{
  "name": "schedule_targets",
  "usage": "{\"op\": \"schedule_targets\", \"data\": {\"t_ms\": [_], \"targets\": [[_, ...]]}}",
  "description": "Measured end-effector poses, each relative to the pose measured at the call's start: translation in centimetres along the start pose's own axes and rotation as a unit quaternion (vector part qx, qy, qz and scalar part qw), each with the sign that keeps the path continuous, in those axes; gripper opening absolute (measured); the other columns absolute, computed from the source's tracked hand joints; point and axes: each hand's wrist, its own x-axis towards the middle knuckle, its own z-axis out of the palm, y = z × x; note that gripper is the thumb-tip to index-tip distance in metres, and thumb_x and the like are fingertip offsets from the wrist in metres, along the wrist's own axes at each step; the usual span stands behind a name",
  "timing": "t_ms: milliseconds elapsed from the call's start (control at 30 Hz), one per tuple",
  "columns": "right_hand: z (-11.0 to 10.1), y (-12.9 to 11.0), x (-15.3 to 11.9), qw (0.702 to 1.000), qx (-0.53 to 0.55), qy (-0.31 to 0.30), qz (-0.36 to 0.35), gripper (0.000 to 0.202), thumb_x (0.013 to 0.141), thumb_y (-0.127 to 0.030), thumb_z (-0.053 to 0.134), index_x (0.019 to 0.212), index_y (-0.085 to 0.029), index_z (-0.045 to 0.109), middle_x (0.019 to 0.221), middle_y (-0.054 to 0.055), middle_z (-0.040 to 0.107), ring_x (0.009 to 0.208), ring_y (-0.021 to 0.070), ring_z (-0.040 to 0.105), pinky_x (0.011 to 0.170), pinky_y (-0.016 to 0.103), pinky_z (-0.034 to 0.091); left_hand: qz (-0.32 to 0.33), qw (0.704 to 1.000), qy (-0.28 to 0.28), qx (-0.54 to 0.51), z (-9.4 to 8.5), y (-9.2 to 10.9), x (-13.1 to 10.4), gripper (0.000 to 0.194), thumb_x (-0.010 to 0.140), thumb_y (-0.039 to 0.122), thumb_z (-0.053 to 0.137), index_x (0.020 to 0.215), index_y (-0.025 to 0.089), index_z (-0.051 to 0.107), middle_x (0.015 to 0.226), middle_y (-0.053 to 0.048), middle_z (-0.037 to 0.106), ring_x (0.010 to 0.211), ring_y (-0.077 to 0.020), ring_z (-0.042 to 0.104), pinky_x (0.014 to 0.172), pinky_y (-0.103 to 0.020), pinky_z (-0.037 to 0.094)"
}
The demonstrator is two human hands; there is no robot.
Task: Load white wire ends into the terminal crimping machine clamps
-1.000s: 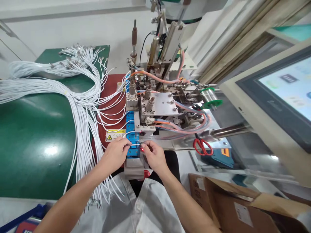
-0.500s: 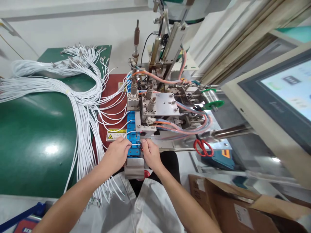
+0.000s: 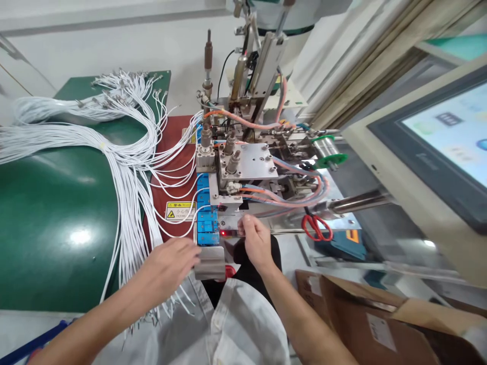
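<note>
My left hand (image 3: pixel 171 266) hovers over the ends of the white cables (image 3: pixel 131 218), just left of the grey metal plate (image 3: pixel 210 261). Its fingers are stretched out, with no cable visible in them. Beyond the fingertips runs a row of blue clamp blocks (image 3: pixel 207 223), into which several white cables lead from the left. To the right of the blocks, my right hand (image 3: pixel 256 243) is closed, fingers curled and thumb against them, beside the machine's front edge. Whatever it may hold is hidden. A small red light glows between the blocks and this hand.
The soldering machine (image 3: pixel 249 162) stands ahead, with a solder wire spool (image 3: pixel 329 152) on its right. Red-handled scissors (image 3: pixel 316 227) hang at its edge. A touch screen (image 3: pixel 449 132) juts in at right, above a cardboard box (image 3: pixel 353 309). A green mat (image 3: pixel 57 228) lies left.
Both hands have let go of the white cable at the blue blocks. My left hand has moved down and left towards the loose cables; my right hand has drawn away to the right.
</note>
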Motion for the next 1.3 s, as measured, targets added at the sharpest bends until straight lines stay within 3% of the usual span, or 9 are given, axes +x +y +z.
{"op": "schedule_targets", "data": {"t_ms": [133, 433, 533, 667, 733, 900, 1000, 1133, 1300], "targets": [[-0.6, -0.2, -0.5, 1.000, 0.021, -0.009, 0.008, 0.041, 0.083, -0.050, 0.044, 0.057, -0.018, 0.048, 0.051, -0.004, 0.040, 0.048, 0.0098, 0.036, 0.046, 0.023, 0.029, 0.023, 0.989, -0.145, 0.034, -0.3, 0.5, -2.0, 0.005, 0.079, 0.017, 0.057, 0.075, 0.017, 0.058, 0.089, -0.003, 0.056, 0.086, -0.0184, 0.051, 0.076, -0.032, 0.042], [-0.9, -1.4, -1.6, 1.000, 0.008, -0.018, 0.008, 0.042, 0.082, -0.050, 0.045, 0.056, -0.017, 0.048, 0.050, -0.003, 0.043, 0.048, 0.0100, 0.040, 0.048, 0.023, 0.033, 0.076, 0.970, -0.168, 0.156, -0.5, 0.9, -1.9, 0.016, 0.079, 0.005, 0.050, 0.068, 0.016, 0.056, 0.084, -0.005, 0.055, 0.080, -0.0206, 0.049, 0.071, -0.035, 0.039], [-0.9, -1.8, -2.4, 1.000, 0.015, -0.024, -0.001, 0.039, 0.083, -0.046, 0.046, 0.058, -0.017, 0.050, 0.052, -0.002, 0.046, 0.049, 0.0105, 0.042, 0.048, 0.023, 0.036, 0.072, 0.987, -0.101, 0.099, -0.7, 1.2, -1.0, 0.015, 0.083, 0.012, 0.049, 0.071, 0.017, 0.058, 0.077, -0.003, 0.056, 0.073, -0.0175, 0.051, 0.066, -0.031, 0.042], [-0.2, -2.5, -3.7, 0.996, 0.066, -0.033, -0.041, 0.032, 0.086, -0.043, 0.042, 0.081, -0.018, 0.061, 0.070, 0.004, 0.060, 0.064, 0.0148, 0.055, 0.060, 0.028, 0.046, -0.012, 0.994, 0.107, -0.015, -0.1, 2.0, 1.6, 0.014, 0.088, 0.022, 0.047, 0.088, 0.018, 0.060, 0.080, -0.002, 0.061, 0.074, -0.0137, 0.056, 0.070, -0.027, 0.045], [0.2, -2.8, -3.9, 0.995, 0.082, -0.031, -0.054, 0.026, 0.084, -0.040, 0.046, 0.087, -0.019, 0.061, 0.077, 0.005, 0.063, 0.069, 0.0157, 0.057, 0.064, 0.029, 0.047, -0.047, 0.986, 0.152, -0.041, 0.5, 2.5, 3.0, 0.014, 0.087, 0.023, 0.048, 0.087, 0.018, 0.061, 0.080, -0.002, 0.062, 0.074, -0.0133, 0.057, 0.072, -0.027, 0.046], [0.0, -3.5, -3.3, 0.995, 0.012, -0.029, -0.097, 0.010, 0.080, -0.027, 0.056, 0.075, -0.020, 0.061, 0.074, 0.003, 0.061, 0.070, 0.0153, 0.056, 0.066, 0.028, 0.046, -0.069, 0.984, 0.131, -0.094, 1.6, 3.0, 4.7, 0.019, 0.086, 0.023, 0.049, 0.099, 0.018, 0.062, 0.089, -0.005, 0.064, 0.082, -0.0163, 0.060, 0.076, -0.029, 0.048], [-0.2, -3.8, -3.0, 0.988, -0.014, -0.084, -0.126, 0.010, 0.080, -0.023, 0.055, 0.075, -0.020, 0.062, 0.073, 0.003, 0.061, 0.068, 0.0151, 0.057, 0.065, 0.029, 0.046, -0.111, 0.968, 0.117, -0.194, 1.7, 3.0, 4.9, 0.026, 0.085, 0.023, 0.050, 0.108, 0.019, 0.059, 0.096, -0.005, 0.066, 0.085, -0.0157, 0.061, 0.076, -0.027, 0.049], [0.1, -3.8, -3.0, 0.988, 0.003, -0.087, -0.126, 0.010, 0.081, -0.022, 0.053, 0.078, -0.020, 0.063, 0.077, 0.004, 0.061, 0.073, 0.0156, 0.058, 0.066, 0.028, 0.047, -0.153, 0.944, 0.116, -0.269, 1.6, 2.8, 5.0, 0.018, 0.085, 0.025, 0.050, 0.088, 0.020, 0.067, 0.079, -0.002, 0.067, 0.073, -0.0139, 0.061, 0.068, -0.025, 0.050], [0.3, -4.1, -2.8, 0.991, -0.027, -0.080, -0.103, 0.008, 0.077, -0.020, 0.056, 0.072, -0.019, 0.062, 0.072, 0.002, 0.060, 0.066, 0.0139, 0.057, 0.060, 0.026, 0.045, -0.127, 0.958, 0.128, -0.224, 1.9, 2.7, 4.7, 0.017, 0.084, 0.021, 0.048, 0.089, 0.019, 0.064, 0.083, -0.003, 0.066, 0.075, -0.0145, 0.060, 0.069, -0.026, 0.048]]}}
